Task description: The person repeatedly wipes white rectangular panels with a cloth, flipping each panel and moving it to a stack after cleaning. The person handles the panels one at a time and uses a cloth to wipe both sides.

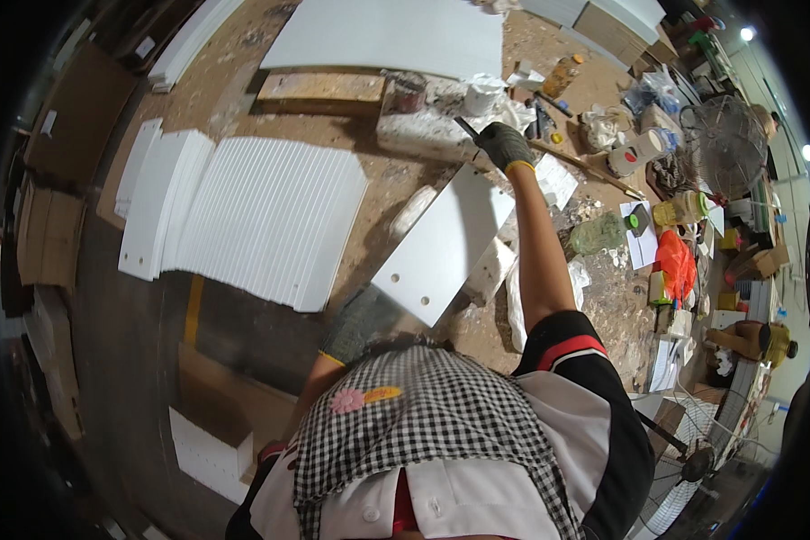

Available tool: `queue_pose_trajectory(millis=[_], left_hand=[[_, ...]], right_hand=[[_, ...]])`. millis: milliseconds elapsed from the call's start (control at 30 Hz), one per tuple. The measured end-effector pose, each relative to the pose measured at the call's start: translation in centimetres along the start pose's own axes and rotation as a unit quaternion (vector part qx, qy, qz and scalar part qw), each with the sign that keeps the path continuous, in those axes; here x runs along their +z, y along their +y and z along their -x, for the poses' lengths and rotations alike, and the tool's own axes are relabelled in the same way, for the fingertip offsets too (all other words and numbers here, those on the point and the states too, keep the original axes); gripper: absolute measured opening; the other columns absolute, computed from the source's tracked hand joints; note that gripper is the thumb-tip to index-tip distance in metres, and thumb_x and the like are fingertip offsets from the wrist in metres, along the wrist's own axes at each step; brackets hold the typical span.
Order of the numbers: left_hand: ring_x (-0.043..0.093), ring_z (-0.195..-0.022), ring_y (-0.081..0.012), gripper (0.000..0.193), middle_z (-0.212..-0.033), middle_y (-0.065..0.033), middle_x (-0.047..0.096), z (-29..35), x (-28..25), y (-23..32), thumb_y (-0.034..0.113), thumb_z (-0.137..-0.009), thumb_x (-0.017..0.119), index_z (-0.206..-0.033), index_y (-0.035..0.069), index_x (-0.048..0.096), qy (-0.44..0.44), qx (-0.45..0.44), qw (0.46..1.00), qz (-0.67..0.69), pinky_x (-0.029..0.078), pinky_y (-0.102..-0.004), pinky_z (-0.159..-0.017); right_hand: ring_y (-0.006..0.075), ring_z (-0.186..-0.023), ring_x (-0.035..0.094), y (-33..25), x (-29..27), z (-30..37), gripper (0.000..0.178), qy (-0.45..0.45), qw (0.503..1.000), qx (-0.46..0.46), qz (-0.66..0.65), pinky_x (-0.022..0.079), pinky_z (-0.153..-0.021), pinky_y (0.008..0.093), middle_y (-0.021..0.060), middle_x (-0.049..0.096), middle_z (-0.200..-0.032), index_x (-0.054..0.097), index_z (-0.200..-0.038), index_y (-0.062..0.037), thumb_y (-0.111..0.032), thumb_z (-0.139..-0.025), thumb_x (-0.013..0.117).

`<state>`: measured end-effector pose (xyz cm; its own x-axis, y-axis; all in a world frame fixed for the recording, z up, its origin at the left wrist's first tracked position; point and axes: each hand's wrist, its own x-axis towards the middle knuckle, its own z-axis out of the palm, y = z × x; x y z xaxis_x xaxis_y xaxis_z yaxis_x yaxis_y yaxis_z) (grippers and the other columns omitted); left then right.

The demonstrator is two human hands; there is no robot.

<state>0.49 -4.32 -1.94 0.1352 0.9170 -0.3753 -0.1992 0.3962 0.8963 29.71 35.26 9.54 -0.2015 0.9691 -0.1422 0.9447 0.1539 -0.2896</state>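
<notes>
Grey-gloved right fingers (489, 139) hold one dark tool (464, 128); left fingers (374, 310), at one panel (441, 247), unclear.

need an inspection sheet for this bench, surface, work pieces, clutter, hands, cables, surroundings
Surface: brown wooden-looking worktable, speckled with stains
Work pieces: two-holed white rectangular panel, angled across the worktable; overlapping row of white panels to its left
Clutter: red-orange plastic bag and greenish transparent green-lidded jar, on the right
Hands: grey-gloved right hand grips a slim dark tool; grey-gloved left hand at the two-holed panel's near end, grip unclear
Cables: thin pale cable near the lower-right black-hubbed fan
Surroundings: brown cardboard at left
</notes>
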Motion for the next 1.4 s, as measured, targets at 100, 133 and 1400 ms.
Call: queue_pose_trajectory(millis=[100, 133, 1400], left_hand=[[0.059, -0.118, -0.0204, 0.033, -0.128, -0.0092, 0.062, -0.7, -0.7, -2.0, 0.021, -0.102, 0.066, -0.131, 0.005, 0.063, -0.024, 0.046, 0.998, -0.035, 0.051, -0.0350, -0.100], [0.058, -0.120, -0.0205, 0.034, -0.130, -0.0093, 0.061, -1.1, -0.8, -2.3, 0.022, -0.102, 0.067, -0.131, 0.005, 0.062, -0.015, 0.023, 0.999, 0.032, 0.050, -0.0352, -0.102], [0.057, -0.128, -0.0404, 0.046, -0.134, -0.0222, 0.061, -5.4, -3.7, -0.6, 0.012, -0.094, 0.067, -0.140, 0.004, 0.060, 0.049, 0.267, 0.884, -0.382, 0.048, -0.0482, -0.110]], right_hand=[[0.0230, -0.090, 0.076, -3.2, 2.6, 8.7, 0.029, -0.063, 0.953, -0.095, -0.282, 0.060, -0.086, 0.0408, 0.0165, 0.079, -0.101, 0.076, -0.119, -0.0096, -0.030, -0.098, 0.072], [0.0199, -0.089, 0.075, -4.4, 4.0, 12.1, 0.030, -0.079, 0.930, -0.066, -0.354, 0.060, -0.086, 0.0379, 0.0151, 0.079, -0.102, 0.075, -0.124, -0.0101, -0.025, -0.098, 0.072], [0.0147, -0.075, 0.072, -12.3, 7.5, 20.2, 0.039, -0.207, 0.939, 0.035, -0.273, 0.063, -0.066, 0.0351, 0.0103, 0.079, -0.103, 0.070, -0.139, -0.0168, -0.013, -0.100, 0.070]])
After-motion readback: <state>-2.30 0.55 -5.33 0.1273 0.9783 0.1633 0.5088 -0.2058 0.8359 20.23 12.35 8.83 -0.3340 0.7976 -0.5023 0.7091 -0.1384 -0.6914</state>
